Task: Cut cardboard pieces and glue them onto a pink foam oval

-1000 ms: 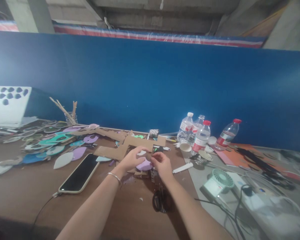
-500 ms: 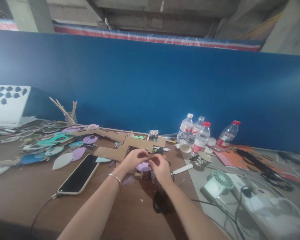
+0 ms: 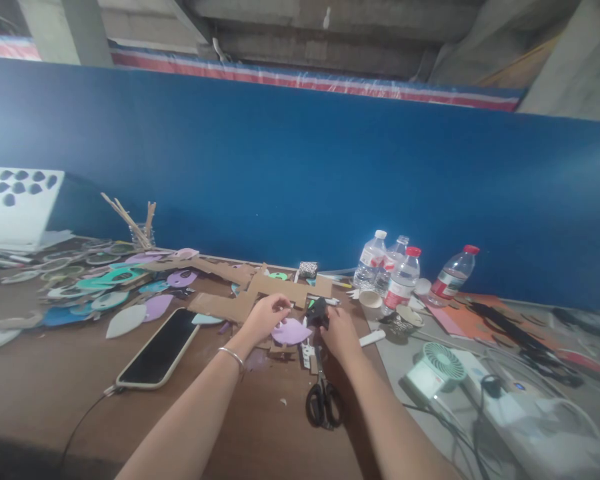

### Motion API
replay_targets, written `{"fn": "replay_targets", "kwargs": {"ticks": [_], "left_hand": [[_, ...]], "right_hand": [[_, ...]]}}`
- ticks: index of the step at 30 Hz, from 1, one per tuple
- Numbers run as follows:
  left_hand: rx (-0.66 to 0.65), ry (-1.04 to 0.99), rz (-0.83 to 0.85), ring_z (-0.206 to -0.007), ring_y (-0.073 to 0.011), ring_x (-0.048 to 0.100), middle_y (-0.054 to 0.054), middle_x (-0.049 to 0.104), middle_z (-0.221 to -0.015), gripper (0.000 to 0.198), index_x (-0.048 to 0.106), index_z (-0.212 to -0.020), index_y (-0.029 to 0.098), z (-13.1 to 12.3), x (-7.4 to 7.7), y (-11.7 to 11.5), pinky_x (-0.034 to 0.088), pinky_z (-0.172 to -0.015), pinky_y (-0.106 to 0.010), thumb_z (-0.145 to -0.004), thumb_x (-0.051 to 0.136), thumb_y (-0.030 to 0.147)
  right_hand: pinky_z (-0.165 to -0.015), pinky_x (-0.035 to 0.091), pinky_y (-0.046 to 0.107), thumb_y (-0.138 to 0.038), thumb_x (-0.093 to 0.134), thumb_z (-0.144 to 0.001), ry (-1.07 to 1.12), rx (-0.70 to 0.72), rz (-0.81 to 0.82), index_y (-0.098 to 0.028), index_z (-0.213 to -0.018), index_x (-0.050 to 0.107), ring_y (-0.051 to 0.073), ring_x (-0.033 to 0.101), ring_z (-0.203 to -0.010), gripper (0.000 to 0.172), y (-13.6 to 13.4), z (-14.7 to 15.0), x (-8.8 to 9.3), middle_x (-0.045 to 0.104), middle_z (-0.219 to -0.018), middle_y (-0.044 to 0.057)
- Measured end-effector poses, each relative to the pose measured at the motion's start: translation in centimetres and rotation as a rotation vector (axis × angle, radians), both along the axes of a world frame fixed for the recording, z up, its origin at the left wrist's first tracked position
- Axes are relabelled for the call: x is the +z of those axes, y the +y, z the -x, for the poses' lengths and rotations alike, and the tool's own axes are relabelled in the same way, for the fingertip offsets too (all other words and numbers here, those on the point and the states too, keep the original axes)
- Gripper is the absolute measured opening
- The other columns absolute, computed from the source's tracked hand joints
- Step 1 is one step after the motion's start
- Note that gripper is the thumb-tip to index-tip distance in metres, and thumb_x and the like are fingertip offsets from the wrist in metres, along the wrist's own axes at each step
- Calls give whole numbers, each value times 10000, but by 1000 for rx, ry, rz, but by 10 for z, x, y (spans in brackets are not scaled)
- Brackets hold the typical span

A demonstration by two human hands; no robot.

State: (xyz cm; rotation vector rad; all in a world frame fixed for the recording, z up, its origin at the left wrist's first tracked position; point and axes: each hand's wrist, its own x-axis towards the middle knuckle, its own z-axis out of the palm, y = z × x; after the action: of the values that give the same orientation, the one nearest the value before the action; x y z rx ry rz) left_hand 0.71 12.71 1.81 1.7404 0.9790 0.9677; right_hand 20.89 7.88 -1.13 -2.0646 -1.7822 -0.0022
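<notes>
My left hand [image 3: 266, 318], a silver bangle on its wrist, is raised over the cardboard pieces [image 3: 277, 287]. Its fingers are curled in a pinch; what is in them, if anything, is too small to make out. Just beside its fingertips lies a purple leaf-shaped piece [image 3: 291, 331]. My right hand [image 3: 341, 331] has its fingers closed at a small black object [image 3: 317, 311] whose kind I cannot tell. Below that hand, black-handled scissors [image 3: 324, 404] rest on the table with handles toward me. A patterned strip [image 3: 307, 355] lies beside the blades.
A phone [image 3: 157, 350] on a cable lies left, near a pile of coloured foam-like cutouts [image 3: 113, 280]. Sticks [image 3: 125, 217] stand in a glass. Several plastic bottles [image 3: 403, 280], a mint fan [image 3: 437, 367] and a power strip [image 3: 510, 400] are right. A blue partition [image 3: 300, 167] rises behind.
My right hand has moved right, away from my left hand, and now closes at the black object. The purple leaf piece and the scissors are uncovered. My left hand has barely moved.
</notes>
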Motion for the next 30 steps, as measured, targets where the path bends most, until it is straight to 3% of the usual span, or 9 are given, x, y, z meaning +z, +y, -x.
{"fn": "replay_targets", "kwargs": {"ticks": [4,6,9,12,15,18,21,26,30], "left_hand": [[0,-48,29,-542,-161,567,-32,609,-664,226,587,-821,175,0,-1,0,442,-434,-249,-670,595,343],[4,-94,41,-525,-143,561,-36,629,-720,228,590,-840,177,0,-4,3,444,-436,-244,-656,610,310],[27,-145,63,-523,-138,577,-43,649,-752,226,597,-856,176,0,-10,9,446,-447,-233,-643,620,250],[59,-169,94,-550,-169,608,-52,655,-703,237,603,-877,175,2,-16,15,453,-457,-244,-648,617,233],[98,-205,109,-603,-190,633,-74,661,-745,237,607,-888,171,4,-19,20,494,-542,-294,-658,612,228],[138,-245,113,-699,-205,648,-108,646,-899,271,607,-890,162,4,-18,22,511,-652,-336,-626,648,207],[142,-251,103,-742,-219,650,-116,626,-963,294,602,-898,158,5,-13,20,510,-690,-354,-613,663,198],[130,-261,96,-708,-221,649,-97,646,-873,260,599,-893,154,5,-5,13,511,-655,-351,-639,635,187],[151,-159,38,-756,-206,635,-89,655,-871,248,619,-889,156,4,-3,11,506,-659,-318,-646,632,200]], "right_hand": [[-777,382,291,-155,517,-697,-1,6,59,-134,-976,569,236,543,-930,284,1,0,0,580,-950,124],[-728,397,283,-128,499,-680,14,-17,47,-138,-1003,553,225,568,-878,328,-1,2,1,562,-980,122],[-673,415,291,-173,505,-678,104,-50,-13,-168,-1094,509,218,590,-813,415,-3,6,4,509,-1091,120],[-735,420,310,-249,519,-689,268,-35,-143,-163,-1095,521,238,579,-877,415,-4,8,9,515,-1089,126],[-772,421,323,-305,548,-677,535,29,-233,-161,-984,581,239,574,-885,341,-4,9,12,589,-973,95],[-619,443,298,-352,571,-670,873,169,-189,-168,-916,597,194,585,-652,308,-4,10,12,630,-750,29],[-498,411,263,-327,504,-728,1118,335,-74,-135,-880,608,157,531,-471,266,-7,14,8,573,-509,-11],[-493,410,243,-235,526,-707,1157,401,-37,-123,-768,628,152,543,-488,164,-11,22,6,587,-492,-1],[-444,380,226,-349,554,-740,1099,358,-34,-141,-721,614,130,497,-418,218,-13,24,8,525,-422,-27]]}}
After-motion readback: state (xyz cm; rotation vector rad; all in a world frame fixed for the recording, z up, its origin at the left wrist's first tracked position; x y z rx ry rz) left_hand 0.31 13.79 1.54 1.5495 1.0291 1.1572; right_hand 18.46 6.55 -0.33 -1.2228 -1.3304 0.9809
